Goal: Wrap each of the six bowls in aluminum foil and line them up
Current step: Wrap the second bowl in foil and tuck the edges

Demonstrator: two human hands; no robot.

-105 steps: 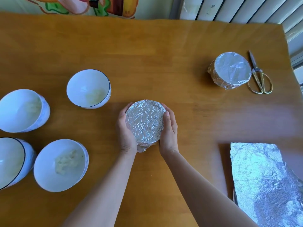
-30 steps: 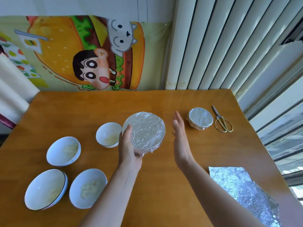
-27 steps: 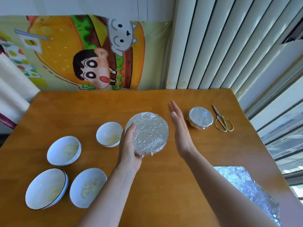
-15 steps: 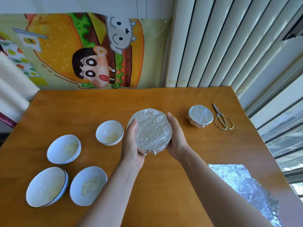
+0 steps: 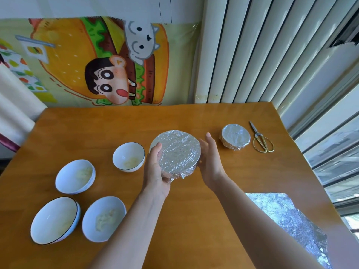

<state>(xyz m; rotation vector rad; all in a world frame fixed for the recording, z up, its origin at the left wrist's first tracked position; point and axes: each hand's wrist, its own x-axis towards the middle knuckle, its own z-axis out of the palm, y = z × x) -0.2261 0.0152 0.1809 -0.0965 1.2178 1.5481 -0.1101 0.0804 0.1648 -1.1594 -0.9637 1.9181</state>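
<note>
I hold a foil-wrapped bowl (image 5: 175, 152) above the wooden table (image 5: 194, 117), its covered top tilted toward me. My left hand (image 5: 156, 173) grips its left edge and underside, thumb on the foil. My right hand (image 5: 210, 162) lies against the right rim with straight fingers pointing up. A second foil-wrapped bowl (image 5: 235, 138) stands at the back right. Several unwrapped white bowls sit on the left: one (image 5: 128, 157) beside my left hand, another (image 5: 75, 176) further left, and two near me (image 5: 55, 220) (image 5: 104, 218). A crinkled foil sheet (image 5: 287, 220) lies at the near right.
Gold-handled scissors (image 5: 261, 140) lie just right of the wrapped bowl, near the table's right edge. A cartoon poster (image 5: 101, 61) and vertical blinds (image 5: 262, 49) stand behind the table's far edge.
The bowl went from the table up into the air. My right hand left it, came back to cup its right side, and its fingers have now straightened against the rim.
</note>
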